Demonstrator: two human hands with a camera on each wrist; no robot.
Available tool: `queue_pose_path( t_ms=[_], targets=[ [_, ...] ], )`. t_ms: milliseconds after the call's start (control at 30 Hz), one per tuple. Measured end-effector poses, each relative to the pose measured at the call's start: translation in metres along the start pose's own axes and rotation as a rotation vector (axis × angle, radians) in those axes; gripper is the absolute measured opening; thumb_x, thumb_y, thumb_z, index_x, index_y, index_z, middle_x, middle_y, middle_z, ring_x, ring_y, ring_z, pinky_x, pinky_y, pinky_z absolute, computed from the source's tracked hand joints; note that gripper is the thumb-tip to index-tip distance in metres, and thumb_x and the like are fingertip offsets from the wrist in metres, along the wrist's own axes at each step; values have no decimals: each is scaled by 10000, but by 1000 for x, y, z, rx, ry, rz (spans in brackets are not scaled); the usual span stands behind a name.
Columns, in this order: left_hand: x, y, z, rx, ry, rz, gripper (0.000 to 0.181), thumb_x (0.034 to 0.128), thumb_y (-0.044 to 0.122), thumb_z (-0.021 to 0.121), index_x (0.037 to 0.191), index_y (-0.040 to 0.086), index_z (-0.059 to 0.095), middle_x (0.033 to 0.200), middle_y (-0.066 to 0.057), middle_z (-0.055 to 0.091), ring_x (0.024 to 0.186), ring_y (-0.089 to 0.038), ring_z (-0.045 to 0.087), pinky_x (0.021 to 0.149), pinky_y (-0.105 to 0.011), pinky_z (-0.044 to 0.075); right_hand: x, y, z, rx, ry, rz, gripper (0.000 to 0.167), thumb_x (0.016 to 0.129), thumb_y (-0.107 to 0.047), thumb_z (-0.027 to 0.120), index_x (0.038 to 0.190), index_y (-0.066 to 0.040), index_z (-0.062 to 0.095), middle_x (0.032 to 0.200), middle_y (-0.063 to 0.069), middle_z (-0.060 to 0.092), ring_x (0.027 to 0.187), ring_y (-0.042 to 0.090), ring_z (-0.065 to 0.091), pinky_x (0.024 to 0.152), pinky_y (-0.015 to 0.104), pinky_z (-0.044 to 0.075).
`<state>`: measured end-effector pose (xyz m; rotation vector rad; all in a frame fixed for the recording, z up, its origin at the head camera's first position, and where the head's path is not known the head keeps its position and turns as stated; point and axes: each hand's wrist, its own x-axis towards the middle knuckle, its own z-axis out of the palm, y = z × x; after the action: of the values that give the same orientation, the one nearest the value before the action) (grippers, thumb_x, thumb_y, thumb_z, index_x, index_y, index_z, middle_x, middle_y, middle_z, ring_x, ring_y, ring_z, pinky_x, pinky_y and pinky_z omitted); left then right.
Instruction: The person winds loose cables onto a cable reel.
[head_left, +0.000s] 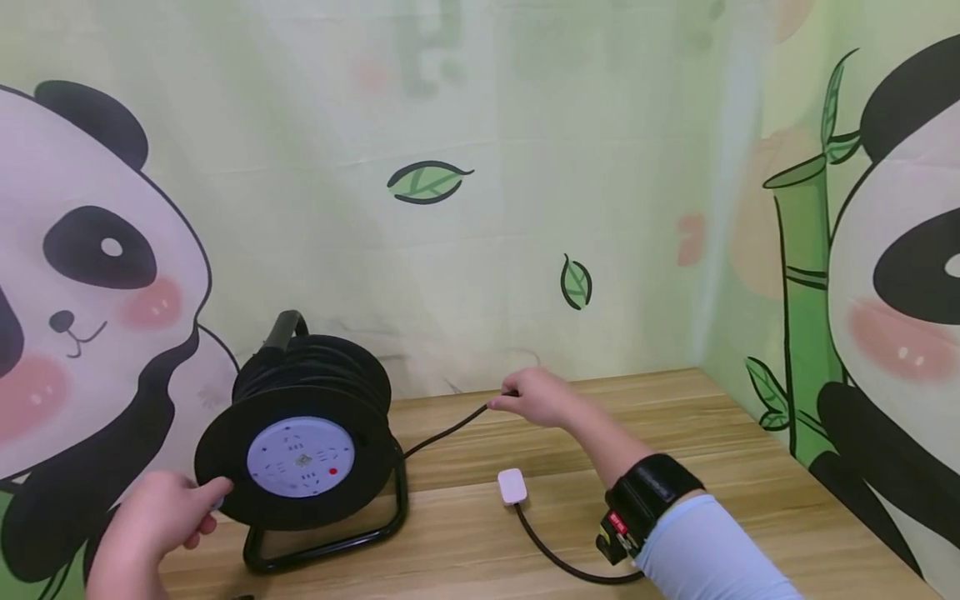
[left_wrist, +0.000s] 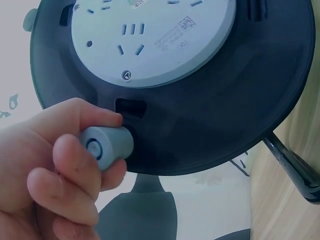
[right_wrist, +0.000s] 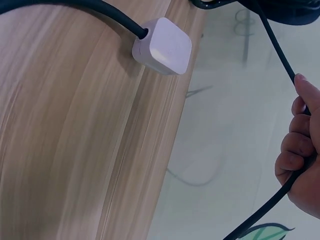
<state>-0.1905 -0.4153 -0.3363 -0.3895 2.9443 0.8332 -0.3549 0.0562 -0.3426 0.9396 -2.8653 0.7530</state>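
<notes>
A black cable reel (head_left: 217,450) with a white round socket panel (head_left: 300,457) stands on the left of the table, black cable wound on its drum. My left hand (head_left: 161,517) is at the reel's front left. In the left wrist view its thumb and fingers pinch a grey crank knob (left_wrist: 107,146) on the disc. My right hand (head_left: 540,398) grips the black cable (head_left: 450,429) that runs out from the reel's right side. The right wrist view shows the fingers curled round this cable. A white plug (head_left: 512,487) on the cable's end lies on the table, below my right hand.
The reel rests on a black tube stand (head_left: 330,552). The wooden table (head_left: 450,542) ends at a printed panda curtain (head_left: 487,250) behind and on the right. Cable (head_left: 570,571) curves from the plug toward my right forearm.
</notes>
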Motion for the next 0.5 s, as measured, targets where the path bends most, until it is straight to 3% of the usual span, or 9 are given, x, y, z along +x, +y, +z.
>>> queue_pose_path(
  t_ms=[200,367,500],
  targets=[
    [-2,1,-4,-133,31,-4,567,1019,466,499,655,63,664,603,-40,604,647,-211,541,621,-362,363,5,-16,3,-58,9,-29,418,1009,-390,636,690,-167,485,605,-69,412,567,98,396,571,289,354],
    [-3,3,-6,-301,49,-48,582,1026,496,505,712,36,675,640,-45,617,659,-207,574,639,-340,452,11,-31,8,-102,-5,-59,411,1015,-377,629,681,-174,504,599,-78,428,563,93,409,571,289,365],
    [-5,9,-6,-419,102,-74,603,1010,543,531,736,27,683,651,-39,621,619,-196,596,639,-286,504,15,-44,16,-126,-15,-91,388,1022,-355,623,691,-177,527,607,-82,442,572,94,429,579,292,376]
  ],
)
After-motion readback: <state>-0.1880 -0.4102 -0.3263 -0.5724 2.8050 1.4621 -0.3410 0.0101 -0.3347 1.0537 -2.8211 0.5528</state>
